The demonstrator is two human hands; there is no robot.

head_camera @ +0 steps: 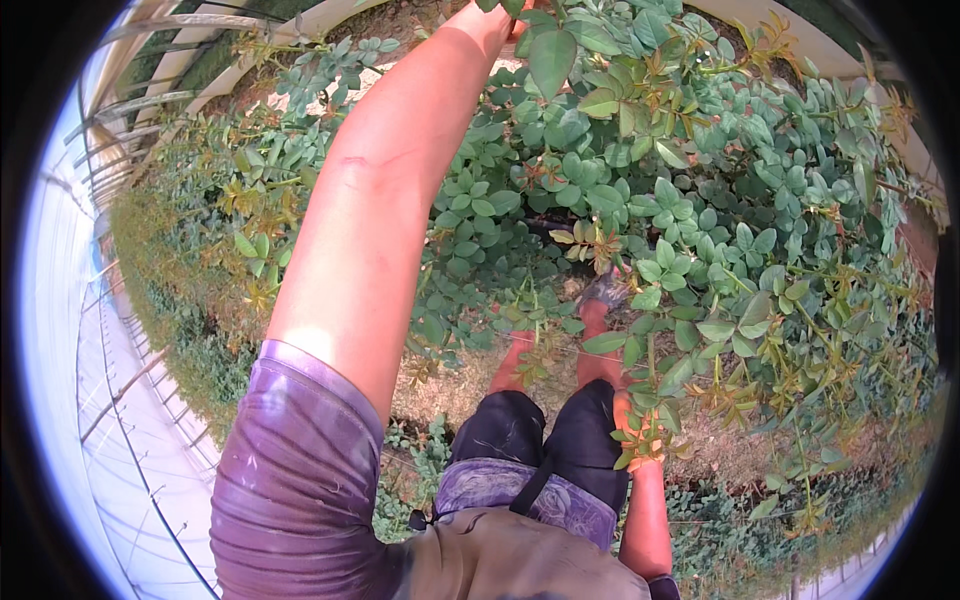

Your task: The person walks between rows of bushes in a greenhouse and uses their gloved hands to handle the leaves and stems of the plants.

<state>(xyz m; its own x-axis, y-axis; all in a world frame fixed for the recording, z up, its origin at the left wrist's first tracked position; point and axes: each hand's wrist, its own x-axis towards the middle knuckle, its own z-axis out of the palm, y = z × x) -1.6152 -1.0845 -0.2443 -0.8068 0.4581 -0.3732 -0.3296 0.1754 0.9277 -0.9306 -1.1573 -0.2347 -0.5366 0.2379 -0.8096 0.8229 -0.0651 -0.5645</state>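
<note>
My left arm reaches up across the view to the top edge. Only a small part of my left hand [519,24] shows there, mostly hidden by rose leaves [553,60] and cut off by the frame. My right hand [636,431], orange in tone, hangs low beside my right thigh. The leafy tip of a rose stem [651,442] lies in front of it, so its fingers and any hold are unclear. Dense rose bushes [600,195] with green and reddish young leaves stand before me. A patterned purple cloth [487,484] lies across my waist over dark shorts.
My feet are among the bushes, with one shoe [606,289] partly visible on bare soil [442,382]. Thin wires cross before my legs. More plant rows [187,330] run at the left, beside curved ribs [150,101] of a greenhouse-like frame. Rose stems stick out at the right.
</note>
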